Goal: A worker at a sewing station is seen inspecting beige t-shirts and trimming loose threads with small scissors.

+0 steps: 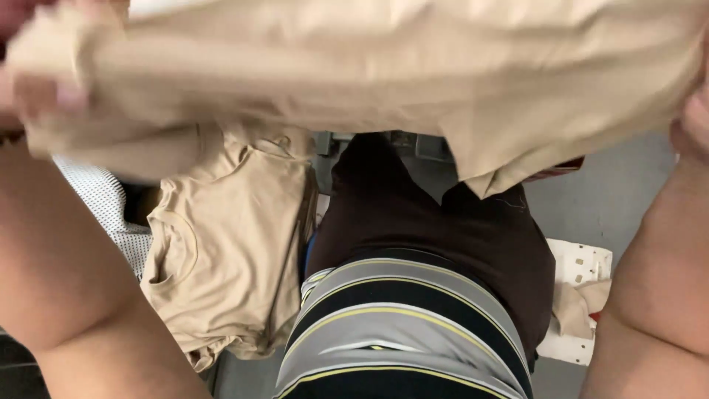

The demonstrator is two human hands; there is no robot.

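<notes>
- While both arms are raised, a beige garment (pixel 384 66) is stretched wide across the top of the view, so the step in hand looks like spreading or shaking it out between two holds
- At the upper left edge the left hand (pixel 40 92) is closed on the cloth, fingers bunched into a fold of it, though blur hides the exact pinch
- At the far right edge only a sliver of the right hand (pixel 694 125) shows; the cloth runs up to it and seems held there, but I cannot tell how the fingers sit
- Between the two holds the garment hangs slack, its lower corner drooping over the dark trousers (pixel 413 214) near the middle
- Below, to the left, a pile of beige shirts (pixel 221 251) lies well apart from both hands, beside a striped shirt (pixel 399 332) worn by the person
- Any next move, as I judge it, calls for keeping both edges level and taut so the drooping corner does not twist
</notes>
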